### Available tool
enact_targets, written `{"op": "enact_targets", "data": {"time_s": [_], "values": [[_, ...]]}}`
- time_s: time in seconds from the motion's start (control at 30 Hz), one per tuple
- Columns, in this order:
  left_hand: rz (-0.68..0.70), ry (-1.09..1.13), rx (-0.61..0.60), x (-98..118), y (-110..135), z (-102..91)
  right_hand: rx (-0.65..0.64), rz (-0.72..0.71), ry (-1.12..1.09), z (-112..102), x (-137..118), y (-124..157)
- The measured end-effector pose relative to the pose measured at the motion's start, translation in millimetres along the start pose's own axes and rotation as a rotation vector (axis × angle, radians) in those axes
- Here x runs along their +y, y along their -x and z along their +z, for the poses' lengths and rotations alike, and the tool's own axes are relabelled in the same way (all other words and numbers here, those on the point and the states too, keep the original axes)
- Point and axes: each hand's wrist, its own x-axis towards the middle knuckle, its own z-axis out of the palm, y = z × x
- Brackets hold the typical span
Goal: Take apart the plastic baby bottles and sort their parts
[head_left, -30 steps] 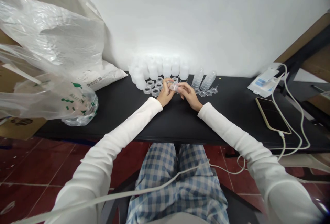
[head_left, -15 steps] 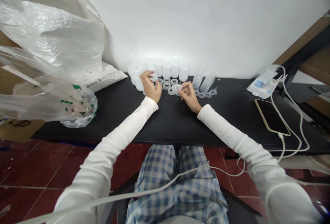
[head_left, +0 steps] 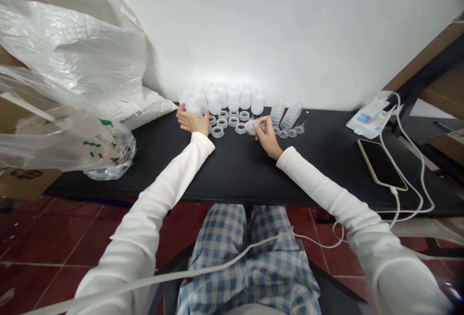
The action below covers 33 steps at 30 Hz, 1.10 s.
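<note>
My left hand (head_left: 193, 121) reaches to the left end of a row of white plastic bottles (head_left: 232, 96) at the back of the black table (head_left: 239, 170). Its thumb and fingers wrap round the base of the end bottle (head_left: 193, 106). My right hand (head_left: 267, 135) is closed in a pinch on a small clear ring-shaped piece (head_left: 251, 125), held just above the table. Several loose white rings (head_left: 227, 121) lie between my hands, in front of the bottles.
Two lying stacks of clear caps (head_left: 286, 112) and small clear pieces (head_left: 292, 133) sit right of my right hand. A phone (head_left: 382, 163) with a white cable and a white device (head_left: 366, 119) are at the right. Large plastic bags (head_left: 72, 88) fill the left.
My left hand let go of the clear piece, moved left along the bottles and closed on the end bottle. My right hand keeps the clear piece and has barely shifted.
</note>
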Motion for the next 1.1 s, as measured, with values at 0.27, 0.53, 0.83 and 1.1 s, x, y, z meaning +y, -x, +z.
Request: {"op": "enact_targets", "data": {"time_s": [0.27,0.53,0.83,1.1], "values": [[0.158,0.193,-0.007,-14,-10,4.0,0.022,-0.005,0.040,-2,5,0],[0.940,-0.028,-0.397,-6,21,-11.1,0.072,-0.098,0.160,-5,-7,1],[1.140,-0.047,-0.512,-3,23,-8.6,0.025,-0.187,0.236,-5,-26,5],[1.225,-0.039,-0.620,-5,22,-9.7,-0.072,-0.229,0.222,-13,-25,3]]}}
